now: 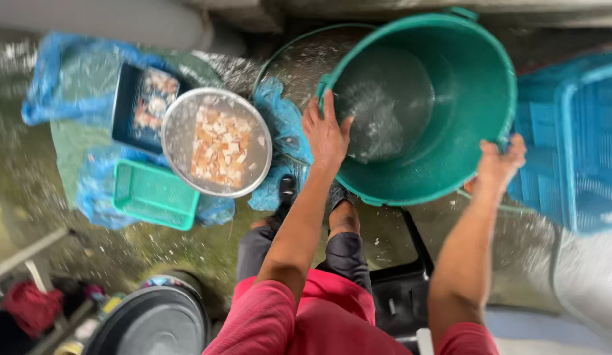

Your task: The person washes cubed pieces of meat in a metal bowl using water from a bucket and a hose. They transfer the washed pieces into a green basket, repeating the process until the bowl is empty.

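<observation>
Green plastic tub [470, 98]: large, round, tilted toward camera, water pooled inside, held above wet floor [30, 190]. Left hand [326, 133] grips near rim, fingers curled over edge. Right hand [500, 164] clasps opposite rim. Blue crate [575, 138] just beside. Round metal tray [217, 141] of pale cubes well left.

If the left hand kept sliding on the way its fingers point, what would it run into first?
The left hand grips the near rim of the green tub, fingers pointing into it. Going straight on, it would most likely meet the water swirling in the tub, then the inner wall beyond. Depth is hard to judge.
</observation>
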